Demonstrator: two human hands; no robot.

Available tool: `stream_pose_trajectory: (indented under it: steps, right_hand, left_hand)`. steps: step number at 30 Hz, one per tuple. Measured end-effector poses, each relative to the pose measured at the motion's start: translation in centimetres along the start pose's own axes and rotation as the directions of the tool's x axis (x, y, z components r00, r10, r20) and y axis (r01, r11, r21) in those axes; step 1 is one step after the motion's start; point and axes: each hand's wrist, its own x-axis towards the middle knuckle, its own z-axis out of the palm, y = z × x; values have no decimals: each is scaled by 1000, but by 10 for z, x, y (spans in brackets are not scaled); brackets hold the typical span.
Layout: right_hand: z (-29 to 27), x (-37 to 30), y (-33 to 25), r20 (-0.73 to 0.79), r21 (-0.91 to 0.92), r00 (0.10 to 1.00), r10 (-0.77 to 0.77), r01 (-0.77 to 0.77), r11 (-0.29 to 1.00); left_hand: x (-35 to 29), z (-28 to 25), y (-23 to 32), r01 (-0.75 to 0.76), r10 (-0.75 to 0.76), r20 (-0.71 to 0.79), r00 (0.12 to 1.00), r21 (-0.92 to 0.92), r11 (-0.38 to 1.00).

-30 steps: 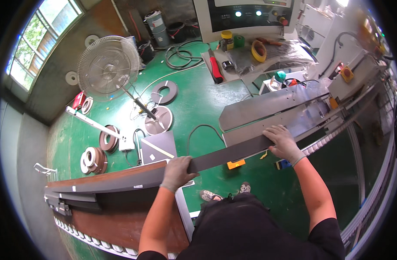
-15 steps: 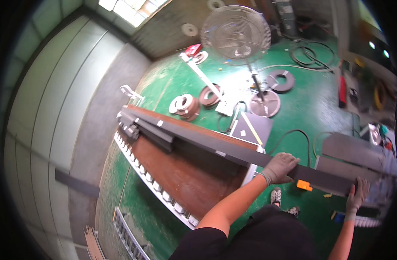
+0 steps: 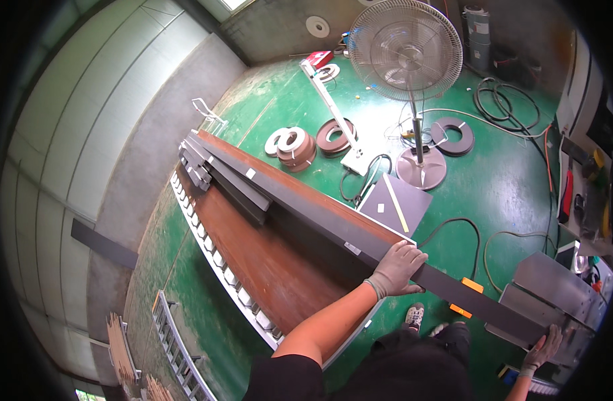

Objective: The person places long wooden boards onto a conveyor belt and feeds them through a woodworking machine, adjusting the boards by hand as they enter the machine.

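Note:
A long dark grey strip [image 3: 453, 289] runs from the brown-topped table [image 3: 273, 250] out past its near right end. My gloved left hand [image 3: 397, 267] is closed over the strip beside the table corner, fingers across the top and thumb at the near edge. At the strip's right end, my gloved right hand [image 3: 544, 346] is closed around the edge; part of its grip is hidden. More dark strips [image 3: 236, 190] lie stacked at the table's far left. An orange block-like object [image 3: 461, 310] shows on both sides of the strip, below it.
A pedestal fan [image 3: 408, 53] stands beyond the table, near brown and white coils [image 3: 296, 148]. A grey panel [image 3: 393, 204] lies by the table's far side. Metal sheets [image 3: 554, 294] are at the right. Cables [image 3: 479, 234] cross the green floor; a ladder [image 3: 176, 341] lies lower left.
The head view has turned, shifting the scene. My left hand has moved leftward along the strip, closer to the table corner. My right hand stays at the strip's end.

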Motion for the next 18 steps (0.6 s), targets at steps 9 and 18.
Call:
stream_pose_trajectory:
  steps: [9,18]
  right_hand:
    - [-4,0,-1,-46,-16,999,-12,12,1000]
    - [1,-1,3,-69,-4,997,-30,30,1000]
  left_hand:
    - [0,-2,-3,-5,5,-39,999,-14,1000]
    - [0,0,-3,6,-6,-1,1000,-19,1000]
